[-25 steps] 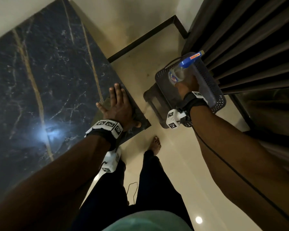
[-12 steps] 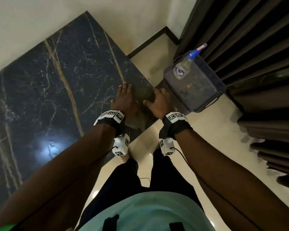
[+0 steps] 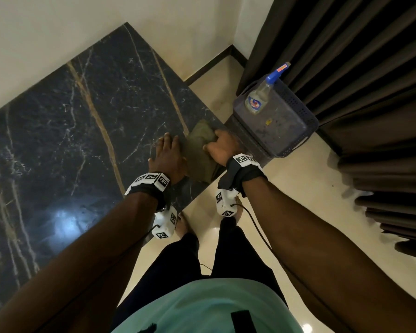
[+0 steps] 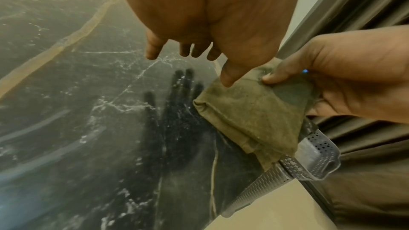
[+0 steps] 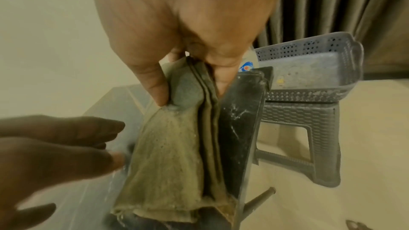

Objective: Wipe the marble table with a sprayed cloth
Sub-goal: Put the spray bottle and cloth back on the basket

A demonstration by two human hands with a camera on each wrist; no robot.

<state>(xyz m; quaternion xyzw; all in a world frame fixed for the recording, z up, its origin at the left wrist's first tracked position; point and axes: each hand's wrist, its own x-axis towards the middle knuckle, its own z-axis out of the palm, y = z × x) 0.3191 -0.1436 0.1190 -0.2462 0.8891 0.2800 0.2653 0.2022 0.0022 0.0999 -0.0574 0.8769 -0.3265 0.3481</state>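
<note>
A folded olive cloth (image 3: 201,150) (image 4: 254,111) (image 5: 175,146) lies at the near right corner of the dark veined marble table (image 3: 82,131) (image 4: 77,111). My right hand (image 3: 222,146) (image 5: 188,69) pinches the cloth's far end between thumb and fingers. Just left of the cloth, my left hand (image 3: 167,152) (image 4: 199,53) hovers over the marble with fingers straight, its thumb near the cloth. A spray bottle (image 3: 262,94) with a blue head lies in the grey basket (image 3: 296,131).
The basket (image 5: 309,69) sits on a grey plastic stool (image 5: 309,128) right beside the table corner. Dark curtains (image 3: 358,68) hang behind it. A cream wall borders the table's far side. My feet stand on pale floor tiles (image 3: 298,188).
My right hand left the spray bottle in the basket, came to the table corner and took hold of the cloth. My left hand has come off the cloth, which it pressed before.
</note>
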